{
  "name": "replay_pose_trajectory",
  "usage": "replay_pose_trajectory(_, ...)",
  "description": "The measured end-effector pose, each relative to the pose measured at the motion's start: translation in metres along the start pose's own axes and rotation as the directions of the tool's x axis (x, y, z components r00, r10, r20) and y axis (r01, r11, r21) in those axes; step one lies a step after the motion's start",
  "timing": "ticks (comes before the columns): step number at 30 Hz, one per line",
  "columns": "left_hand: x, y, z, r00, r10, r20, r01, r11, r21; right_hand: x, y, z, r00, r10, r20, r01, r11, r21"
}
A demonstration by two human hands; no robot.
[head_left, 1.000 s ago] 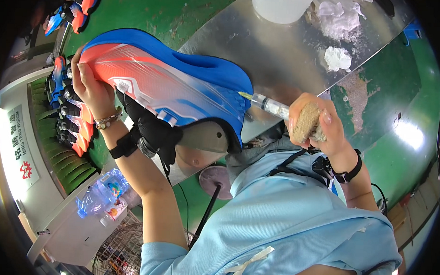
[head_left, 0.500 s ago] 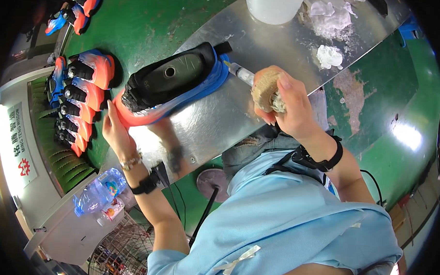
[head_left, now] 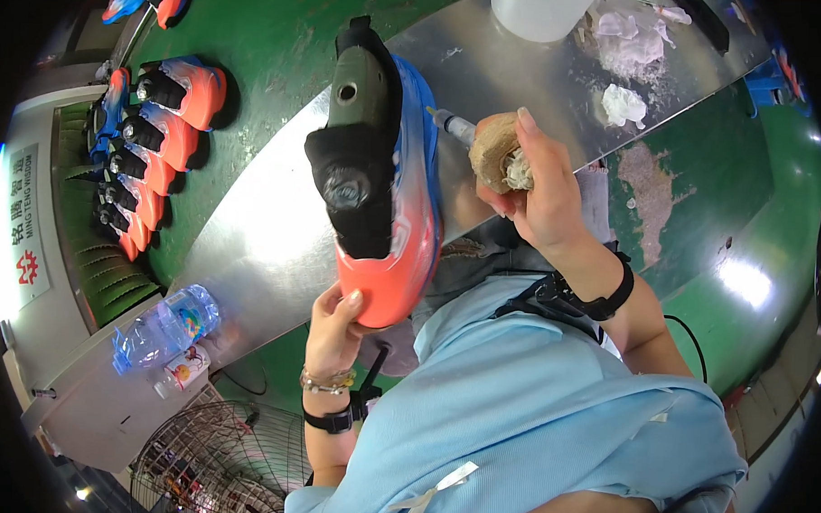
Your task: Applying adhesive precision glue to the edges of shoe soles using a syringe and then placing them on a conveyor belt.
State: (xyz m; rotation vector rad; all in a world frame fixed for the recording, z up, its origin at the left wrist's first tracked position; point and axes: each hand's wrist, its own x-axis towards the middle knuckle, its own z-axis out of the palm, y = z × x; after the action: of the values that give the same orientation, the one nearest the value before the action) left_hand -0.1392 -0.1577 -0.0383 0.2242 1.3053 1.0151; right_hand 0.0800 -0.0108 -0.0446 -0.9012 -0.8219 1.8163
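Note:
An orange-and-blue sports shoe (head_left: 384, 278) with a black upper and a dark last inside is raised and turned, its toe toward me. My left hand (head_left: 334, 333) grips it by the orange toe, the thumb on top. Just right of the shoe, my right hand (head_left: 546, 193) is closed round a tan, rough-surfaced round pad (head_left: 494, 155) with whitish fluff at its end. Out of the same grip sticks a clear syringe (head_left: 455, 126), its yellowish tip pointing at the blue side of the shoe, close to it; whether they touch I cannot tell.
A shiny metal sheet (head_left: 259, 183) covers part of the green table (head_left: 283, 35). Several similar shoes (head_left: 166, 135) stand in a row at left. A white bucket (head_left: 541, 12) and crumpled white wads (head_left: 624, 106) lie at the far right. Plastic bottles (head_left: 168, 329) sit at lower left, above a wire fan (head_left: 214, 458).
My left hand has drawn the shoe up and turned it so its toe points toward me, moving right and nearer. My right hand has stayed almost in place, still gripping the syringe and pad.

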Motion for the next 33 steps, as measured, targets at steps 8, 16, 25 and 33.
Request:
replay_pose_trajectory(8,0.021,-0.019,0.016,0.955,0.026,0.297,-0.008,0.998,-0.063,-0.019,-0.012,-0.001,0.998,0.052,0.024,-0.051,0.998,-0.048)
replay_pose_trajectory(16,0.034,-0.042,0.029,0.902,0.154,0.404,-0.022,0.95,-0.313,-0.044,-0.046,0.005,0.983,0.172,0.063,-0.159,0.972,-0.175)
replay_pose_trajectory(25,0.07,-0.041,0.087,0.676,0.206,0.707,0.343,0.762,-0.549,-0.069,-0.096,0.034,1.0,-0.001,0.003,0.002,0.84,-0.542)
replay_pose_trajectory(33,0.1,-0.043,0.145,0.665,0.294,0.686,0.312,0.726,-0.613,-0.087,-0.099,0.005,0.972,-0.216,-0.096,0.166,0.912,-0.375)
